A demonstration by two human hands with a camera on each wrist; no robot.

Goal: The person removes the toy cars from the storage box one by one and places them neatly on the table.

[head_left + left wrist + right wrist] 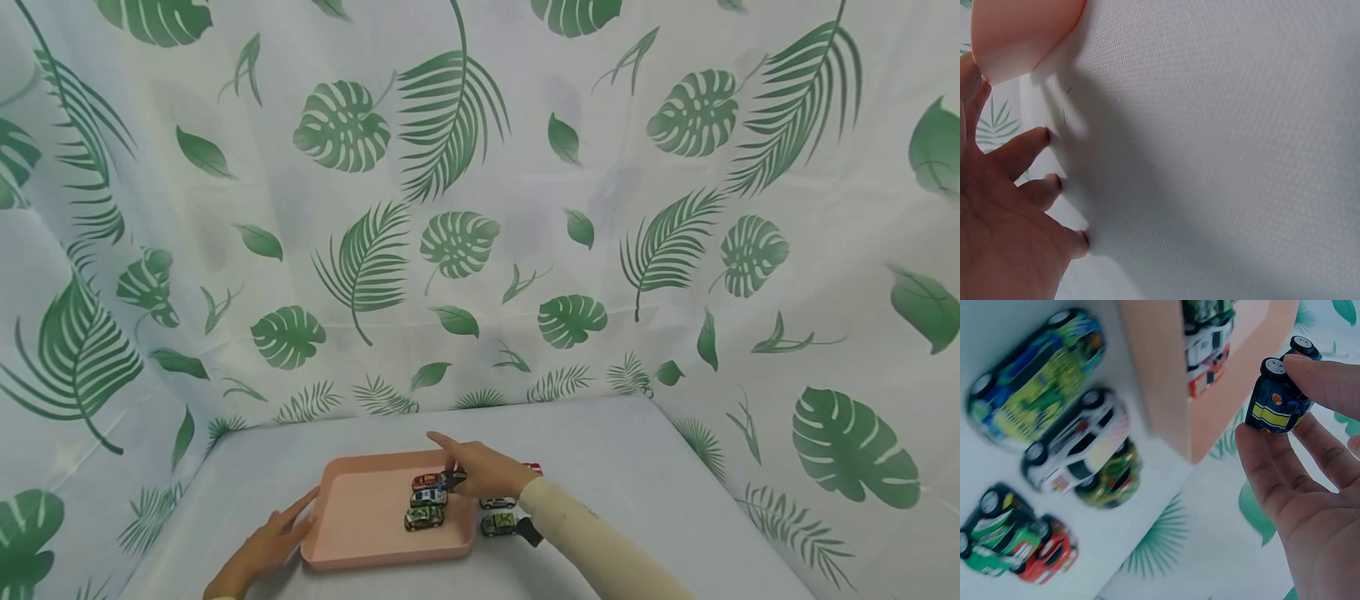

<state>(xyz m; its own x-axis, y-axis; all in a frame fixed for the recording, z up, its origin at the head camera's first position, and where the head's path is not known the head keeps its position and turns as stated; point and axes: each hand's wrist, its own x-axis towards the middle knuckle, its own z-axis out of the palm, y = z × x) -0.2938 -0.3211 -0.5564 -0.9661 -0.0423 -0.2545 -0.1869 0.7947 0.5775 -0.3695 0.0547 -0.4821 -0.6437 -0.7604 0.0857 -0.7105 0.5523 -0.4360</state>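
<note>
My right hand (487, 471) pinches a dark blue toy car (1269, 406) with a yellow stripe between thumb and fingers. It holds the car over the right part of a pink tray (397, 560). Inside the tray, a red toy car (424, 481), a white toy car (427, 497) and a green camouflage toy car (424, 517) stand in a row. At the tray's left side is my left hand (266, 542), fingers spread. In the left wrist view its thumb side touches the tray's corner, while other fingertips rest near the white tabletop.
Right of the tray lie several more toy cars: a yellow-and-blue one (1041, 381), a white one (1079, 440), a camouflage one (1113, 478), a green one (1004, 531) and a red one (1050, 550). Leaf-patterned curtains (480, 183) surround the table.
</note>
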